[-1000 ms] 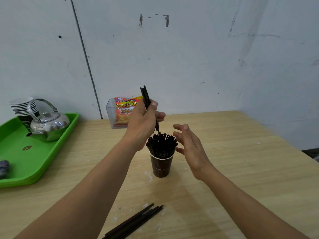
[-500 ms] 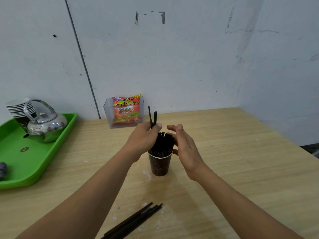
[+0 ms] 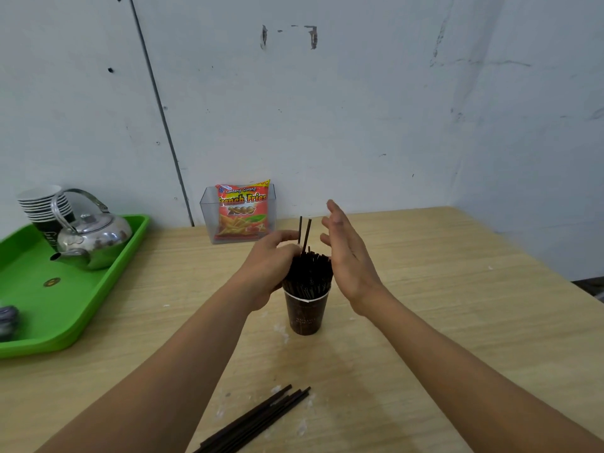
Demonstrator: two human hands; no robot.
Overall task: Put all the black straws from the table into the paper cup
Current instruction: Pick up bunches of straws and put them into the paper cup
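A dark brown paper cup (image 3: 305, 313) stands in the middle of the wooden table, packed with black straws (image 3: 310, 273). Two of the straws (image 3: 305, 232) stick up higher than the bundle. My left hand (image 3: 273, 268) curls against the bundle's left side, its fingertips pinching those two straws low down. Flat and open, my right hand (image 3: 346, 253) is held against the bundle's right side with the fingers pointing up. Several more black straws (image 3: 258, 420) lie in a loose bunch on the table near me.
A green tray (image 3: 81, 322) at the left holds a metal kettle (image 3: 94, 237) and a stack of paper cups (image 3: 42, 204). A clear box with a snack bag (image 3: 243, 214) stands against the wall behind the cup. The table's edge runs along the right.
My left hand has come down from above the cup, pushing its straws into the bundle. My right hand has closed in on the bundle's right side and opened flat.
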